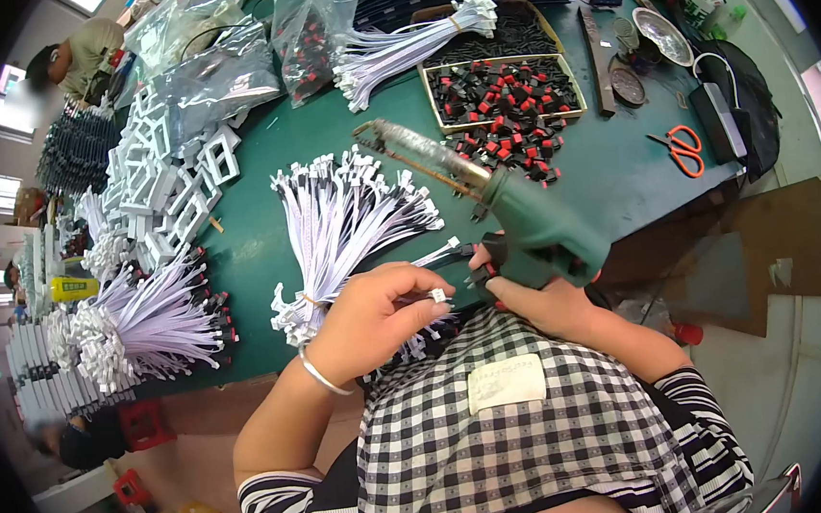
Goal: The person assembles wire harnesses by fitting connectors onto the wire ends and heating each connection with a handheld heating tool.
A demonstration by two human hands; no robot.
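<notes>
My left hand [376, 312] is closed in a pinch on a small white connector [438, 296]. It is beside a fanned bundle of white cables [332, 234] with white plugs, tied near its lower end. My right hand [544, 304] is closed at the underside of a green soldering gun [548, 226], whose body hides most of the fingers. The gun's long metal barrel [427, 154] points to the far left, above the table. A small black part [479, 275] shows at the right thumb and fingertips. Close by, a white plug [452, 244] sticks out on a short cable.
A box of red and black parts [571, 89] has more spilled in front. Behind lies another cable bundle [413, 44]. Orange-handled scissors [684, 152] are at the right. White frames [159, 185] and a further cable bundle [160, 320] fill the left. A person [91, 60] sits at far left.
</notes>
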